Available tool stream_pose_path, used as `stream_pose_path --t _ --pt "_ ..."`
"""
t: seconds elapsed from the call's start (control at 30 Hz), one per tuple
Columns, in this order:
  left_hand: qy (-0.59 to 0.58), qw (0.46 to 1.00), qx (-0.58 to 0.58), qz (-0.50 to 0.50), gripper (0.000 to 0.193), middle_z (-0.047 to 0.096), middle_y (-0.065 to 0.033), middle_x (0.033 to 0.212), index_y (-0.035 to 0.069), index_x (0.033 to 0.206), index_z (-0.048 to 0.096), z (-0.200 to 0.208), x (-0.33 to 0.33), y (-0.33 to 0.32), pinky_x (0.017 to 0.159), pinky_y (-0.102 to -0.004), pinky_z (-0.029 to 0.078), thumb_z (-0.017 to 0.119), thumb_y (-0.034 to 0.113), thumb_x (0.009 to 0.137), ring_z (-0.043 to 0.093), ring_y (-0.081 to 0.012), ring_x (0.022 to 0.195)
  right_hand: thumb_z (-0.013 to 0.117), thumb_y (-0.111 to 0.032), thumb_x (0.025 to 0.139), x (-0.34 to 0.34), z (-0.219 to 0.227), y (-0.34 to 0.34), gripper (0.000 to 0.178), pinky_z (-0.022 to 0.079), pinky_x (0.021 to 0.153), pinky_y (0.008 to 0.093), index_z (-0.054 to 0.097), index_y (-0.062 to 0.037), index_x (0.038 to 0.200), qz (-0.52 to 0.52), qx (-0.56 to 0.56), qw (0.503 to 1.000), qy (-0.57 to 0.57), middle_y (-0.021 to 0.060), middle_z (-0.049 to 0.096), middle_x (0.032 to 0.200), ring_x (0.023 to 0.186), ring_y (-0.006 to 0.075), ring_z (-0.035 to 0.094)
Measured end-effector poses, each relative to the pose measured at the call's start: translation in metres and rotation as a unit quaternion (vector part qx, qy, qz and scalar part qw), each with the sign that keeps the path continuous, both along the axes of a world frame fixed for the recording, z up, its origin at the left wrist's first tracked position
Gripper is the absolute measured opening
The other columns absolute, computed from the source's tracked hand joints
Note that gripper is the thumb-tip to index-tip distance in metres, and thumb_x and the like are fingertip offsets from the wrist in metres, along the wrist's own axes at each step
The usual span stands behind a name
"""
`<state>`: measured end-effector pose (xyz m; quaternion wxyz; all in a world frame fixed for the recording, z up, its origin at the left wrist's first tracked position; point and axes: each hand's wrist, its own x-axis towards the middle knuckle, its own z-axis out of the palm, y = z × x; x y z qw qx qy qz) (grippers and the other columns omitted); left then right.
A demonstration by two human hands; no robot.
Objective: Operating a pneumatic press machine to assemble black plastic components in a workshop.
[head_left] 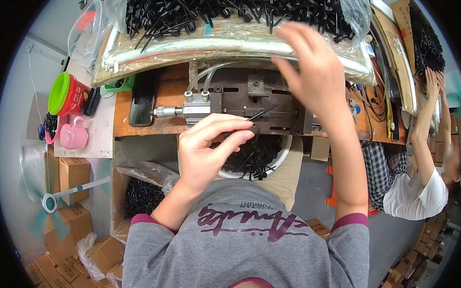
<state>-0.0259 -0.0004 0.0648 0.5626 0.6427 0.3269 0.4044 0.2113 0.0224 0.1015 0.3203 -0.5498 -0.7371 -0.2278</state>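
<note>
Thin black rod [264, 111], one, pinched between thumb and fingers of left hand [206, 147], centre of frame.
Right hand [317, 71], motion-blurred, upper right of centre, thumb and fingers parted, near heap of black parts [194, 13] at top; metal fixture [198, 110], centre; round tub [286, 155], below; pink mug [74, 135], left.

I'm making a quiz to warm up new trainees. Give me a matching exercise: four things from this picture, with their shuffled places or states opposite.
Column one
1. Left hand
2. Right hand
3. Pink mug
4. Round white-rimmed container

Column two
A. On the pale table
B. Blurred, near the heap of black parts
C. Below the bench edge
D. Pinching a thin black rod

Pairs: 1-D, 2-B, 3-A, 4-C
</note>
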Motion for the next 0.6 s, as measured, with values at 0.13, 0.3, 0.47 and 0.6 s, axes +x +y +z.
stream_pose_path --t 0.13,0.3,0.47,0.6 --pt "-0.13 0.988 -0.053 -0.067 0.031 0.064 -0.0141 0.124 -0.003 0.121 0.068 -0.014 -0.004 0.006 0.084 -0.0292 0.059 0.064 -0.008 0.091 0.066 -0.0176 0.102 0.074 -0.016 0.078 0.012 0.013 0.077 0.017 0.052 0.078 0.041 0.069 -0.0023 0.086 -0.046 0.038 0.996 0.059 0.0131 0.064 0.09 0.091 0.0343 0.063" --pt "-0.08 0.985 -0.083 -0.127 0.04 0.059 -0.0165 0.134 -0.004 0.132 0.061 -0.01 -0.011 -0.001 0.099 -0.0318 0.054 0.058 -0.011 0.093 0.062 -0.023 0.119 0.07 -0.067 0.077 0.002 0.003 0.15 0.083 0.055 0.088 0.0482 0.058 -0.0012 0.125 -0.241 -0.17 0.955 0.021 0.0199 0.061 0.122 0.113 0.0363 0.06" --pt "0.0 0.997 -0.013 -0.077 0.038 0.071 -0.0164 0.111 -0.006 0.117 0.068 -0.008 -0.012 -0.008 0.086 -0.0313 0.059 0.072 -0.013 0.08 0.072 -0.0228 0.099 0.076 -0.048 0.077 -0.014 0.0 0.162 0.069 0.055 0.089 0.0494 0.055 -0.0042 0.126 -0.271 -0.21 0.937 0.071 0.0175 0.053 0.126 0.113 0.0382 0.058" --pt "0.017 0.997 -0.001 -0.081 0.032 0.073 -0.0134 0.104 -0.004 0.109 0.072 -0.014 -0.011 -0.008 0.083 -0.0295 0.059 0.076 -0.009 0.078 0.072 -0.0199 0.095 0.079 -0.025 0.074 0.001 -0.012 0.154 0.057 0.056 0.087 0.0484 0.056 -0.0138 0.125 -0.251 -0.182 0.949 0.057 0.0134 0.056 0.119 0.109 0.0374 0.059"
